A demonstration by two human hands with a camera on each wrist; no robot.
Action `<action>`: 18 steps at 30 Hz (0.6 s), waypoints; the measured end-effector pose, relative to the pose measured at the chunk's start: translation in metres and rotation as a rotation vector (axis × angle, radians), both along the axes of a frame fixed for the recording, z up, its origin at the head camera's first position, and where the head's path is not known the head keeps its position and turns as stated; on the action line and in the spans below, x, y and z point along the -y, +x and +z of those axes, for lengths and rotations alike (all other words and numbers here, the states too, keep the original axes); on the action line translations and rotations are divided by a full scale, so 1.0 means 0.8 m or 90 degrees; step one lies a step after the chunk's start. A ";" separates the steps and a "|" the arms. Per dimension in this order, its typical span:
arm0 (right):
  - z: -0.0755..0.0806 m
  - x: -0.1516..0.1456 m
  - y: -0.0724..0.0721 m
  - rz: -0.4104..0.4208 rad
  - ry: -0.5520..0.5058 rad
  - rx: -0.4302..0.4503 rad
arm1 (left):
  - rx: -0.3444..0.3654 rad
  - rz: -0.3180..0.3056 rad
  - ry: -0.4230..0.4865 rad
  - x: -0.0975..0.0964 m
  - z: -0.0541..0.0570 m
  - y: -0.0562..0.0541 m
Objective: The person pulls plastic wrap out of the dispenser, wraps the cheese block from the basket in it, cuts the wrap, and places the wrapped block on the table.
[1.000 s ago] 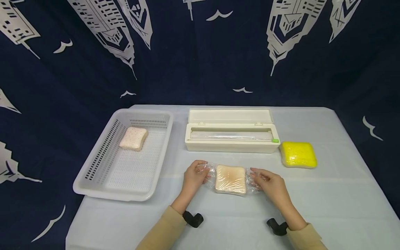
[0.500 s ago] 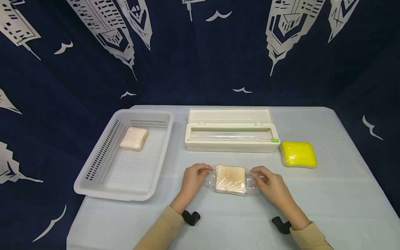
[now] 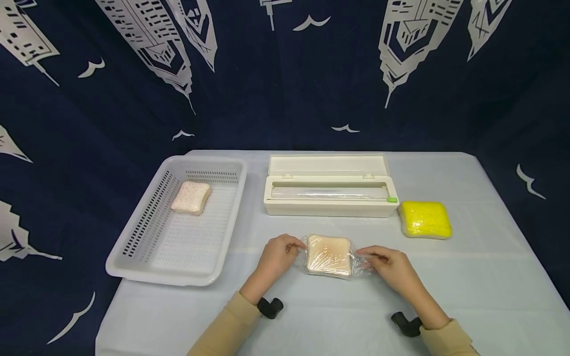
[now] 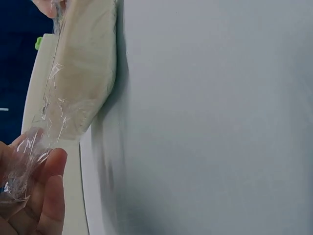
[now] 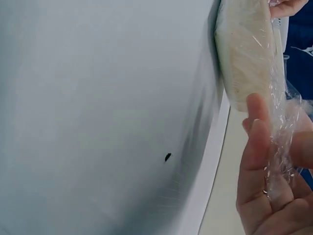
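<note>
Left hand pinches one end of the plastic wrap, right hand the other, wrapped bread between them; there's the basket at the table's left edge.

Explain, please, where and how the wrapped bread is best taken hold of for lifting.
Probably by the left and right edges of the wrapped bread, coming from both sides: its body is a thick, squarish slab, while the film beyond those edges is thin and crumpled.

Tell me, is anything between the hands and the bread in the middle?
Only clear plastic wrap, around the bread; the left hand pinches one loose end, the right hand the other. Nothing else visible is in the way.
</note>
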State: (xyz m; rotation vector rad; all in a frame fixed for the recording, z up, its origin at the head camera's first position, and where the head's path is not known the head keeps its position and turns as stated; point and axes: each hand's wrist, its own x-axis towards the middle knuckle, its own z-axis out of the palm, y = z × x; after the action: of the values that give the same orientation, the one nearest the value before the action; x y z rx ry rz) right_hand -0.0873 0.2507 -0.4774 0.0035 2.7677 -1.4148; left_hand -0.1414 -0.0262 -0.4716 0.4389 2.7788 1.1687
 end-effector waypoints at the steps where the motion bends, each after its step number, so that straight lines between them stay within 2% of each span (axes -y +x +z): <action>1: 0.000 0.000 0.000 0.003 0.011 0.004 | 0.000 -0.002 -0.003 0.000 0.000 0.000; 3: 0.001 0.001 0.000 0.015 0.034 0.015 | 0.008 -0.003 -0.005 0.000 0.000 0.000; 6: 0.005 0.002 -0.001 0.038 0.056 0.040 | 0.039 0.019 0.013 0.000 0.001 0.000; 11: 0.013 0.000 -0.003 0.059 0.015 0.109 | 0.129 0.101 0.122 0.001 0.000 -0.004; 15: 0.014 0.001 -0.005 0.022 -0.006 0.139 | 0.187 0.144 0.158 0.002 -0.007 -0.009; 18: 0.011 0.006 -0.008 -0.029 0.000 0.138 | 0.212 0.152 0.163 0.001 -0.013 -0.013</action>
State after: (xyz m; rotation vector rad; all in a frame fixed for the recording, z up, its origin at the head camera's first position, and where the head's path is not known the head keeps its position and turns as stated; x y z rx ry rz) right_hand -0.0939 0.2459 -0.4686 0.2089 2.6062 -1.3356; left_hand -0.1521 -0.0268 -0.4819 -0.0724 2.4515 1.5004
